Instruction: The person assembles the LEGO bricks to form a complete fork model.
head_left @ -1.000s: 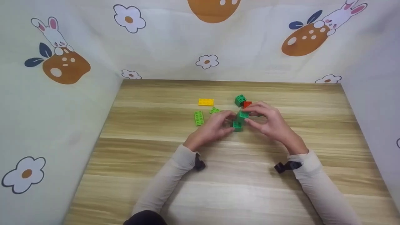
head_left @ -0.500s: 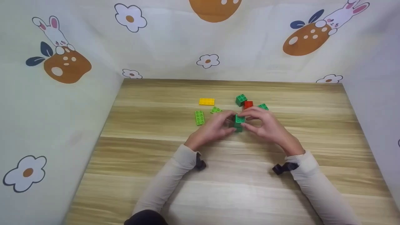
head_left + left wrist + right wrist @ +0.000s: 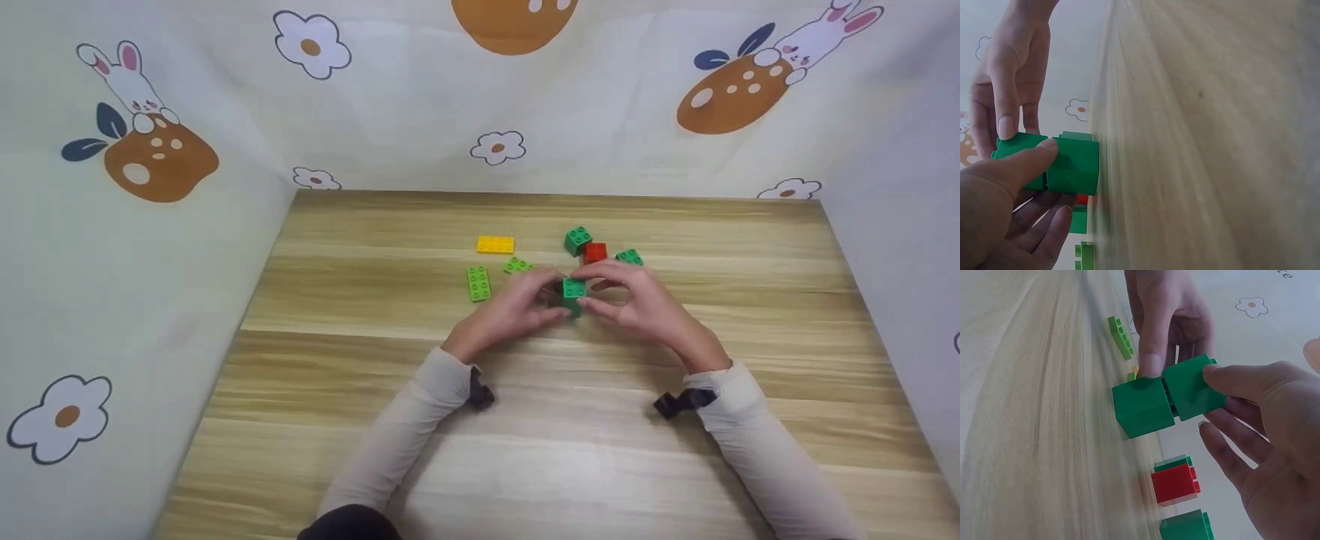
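Two green blocks stand one above the other between the hands. The right hand [image 3: 637,300] pinches the upper green block [image 3: 574,288] between thumb and fingers. Around the lower green block [image 3: 1073,167] the left hand [image 3: 514,304] has its thumb and fingers. In the right wrist view a narrow gap with studs showing lies between the upper block [image 3: 1190,388] and the lower block [image 3: 1143,406], slightly tilted to each other. The lower block is near the tabletop; contact with it cannot be told.
Behind the hands are a green block [image 3: 578,241], a red block [image 3: 595,253] and another green block [image 3: 629,257]. To the left lie a yellow brick [image 3: 496,244], a light green brick [image 3: 478,283] and a light green piece [image 3: 517,265] partly behind the left hand.
The right hand has brought the upper green block left and over the lower one, which was partly uncovered a second ago. The left hand has barely moved.
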A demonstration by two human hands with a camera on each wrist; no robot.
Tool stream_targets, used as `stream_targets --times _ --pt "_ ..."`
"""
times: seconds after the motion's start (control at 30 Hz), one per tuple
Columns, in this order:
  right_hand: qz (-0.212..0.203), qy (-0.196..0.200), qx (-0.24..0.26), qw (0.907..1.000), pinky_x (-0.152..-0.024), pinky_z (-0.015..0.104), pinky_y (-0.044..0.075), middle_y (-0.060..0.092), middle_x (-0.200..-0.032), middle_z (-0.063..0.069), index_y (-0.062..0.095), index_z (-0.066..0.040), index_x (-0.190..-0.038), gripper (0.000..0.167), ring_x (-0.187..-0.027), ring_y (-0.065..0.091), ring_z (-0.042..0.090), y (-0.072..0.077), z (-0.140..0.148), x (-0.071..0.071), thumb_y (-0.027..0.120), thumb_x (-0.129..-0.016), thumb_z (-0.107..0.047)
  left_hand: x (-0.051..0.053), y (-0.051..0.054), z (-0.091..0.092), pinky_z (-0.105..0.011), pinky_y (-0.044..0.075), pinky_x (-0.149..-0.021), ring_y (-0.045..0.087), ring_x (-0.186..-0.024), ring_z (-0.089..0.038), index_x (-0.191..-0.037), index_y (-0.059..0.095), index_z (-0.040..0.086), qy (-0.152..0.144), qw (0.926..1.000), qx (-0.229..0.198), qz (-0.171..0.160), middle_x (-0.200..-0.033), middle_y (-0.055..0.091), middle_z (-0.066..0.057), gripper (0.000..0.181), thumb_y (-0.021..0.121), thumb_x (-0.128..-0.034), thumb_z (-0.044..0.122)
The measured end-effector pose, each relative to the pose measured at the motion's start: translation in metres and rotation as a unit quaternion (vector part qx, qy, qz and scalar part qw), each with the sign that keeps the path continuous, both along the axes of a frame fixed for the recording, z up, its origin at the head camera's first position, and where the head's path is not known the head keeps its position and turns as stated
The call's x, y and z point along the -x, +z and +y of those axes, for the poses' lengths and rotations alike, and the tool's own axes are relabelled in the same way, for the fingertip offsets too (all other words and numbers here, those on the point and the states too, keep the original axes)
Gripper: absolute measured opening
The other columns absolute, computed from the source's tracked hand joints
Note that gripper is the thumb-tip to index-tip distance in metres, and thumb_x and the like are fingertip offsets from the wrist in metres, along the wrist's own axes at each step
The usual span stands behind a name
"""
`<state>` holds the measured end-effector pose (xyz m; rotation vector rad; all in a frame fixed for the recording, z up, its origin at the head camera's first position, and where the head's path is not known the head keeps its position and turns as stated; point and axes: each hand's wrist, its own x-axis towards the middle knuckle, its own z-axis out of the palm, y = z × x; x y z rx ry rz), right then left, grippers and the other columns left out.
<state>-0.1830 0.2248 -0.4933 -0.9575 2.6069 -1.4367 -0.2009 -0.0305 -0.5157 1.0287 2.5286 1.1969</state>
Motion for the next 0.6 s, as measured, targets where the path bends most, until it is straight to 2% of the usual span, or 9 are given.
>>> stream_targets --times 0.17,0.3,0.6 --pt "-0.031 -0.014 -0.014 0.9993 -0.102 0.042 0.063 0.077 -0.13 -0.001 0.078 -0.022 -0.131 0.036 -0.116 0.075 0.02 -0.0021 0.0024 0.0011 0.085 -0.095 -0.021 -0.0013 -0.0002 -0.0003 -0.031 0.058 -0.109 0.072 -0.119 -0.018 -0.136 0.069 0.013 0.012 0.9999 0.005 -0.002 -0.129 0.075 -0.002 0.039 0.08 -0.1008 0.026" --pt "-0.052 -0.016 -0.007 0.9985 -0.104 0.043 0.062 0.077 -0.13 -0.001 0.077 -0.023 -0.131 0.036 -0.114 0.077 0.021 -0.0042 0.0026 0.002 0.085 -0.096 -0.022 -0.0011 -0.0004 -0.0001 -0.031 0.059 -0.108 0.072 -0.117 -0.017 -0.135 0.07 0.012 0.016 0.9999 0.006 0.0 -0.128 0.076 -0.003 0.039 0.08 -0.1007 0.026" --pt "-0.059 -0.015 0.013 0.9981 -0.103 0.041 0.062 0.078 -0.128 0.001 0.075 -0.02 -0.129 0.038 -0.115 0.078 0.021 -0.0095 0.0 0.0025 0.087 -0.094 -0.017 0.0003 0.0006 0.0004 -0.035 0.057 -0.11 0.071 -0.116 -0.021 -0.135 0.072 0.01 0.015 0.9999 0.007 0.001 -0.126 0.077 -0.003 0.039 0.08 -0.1006 0.027"
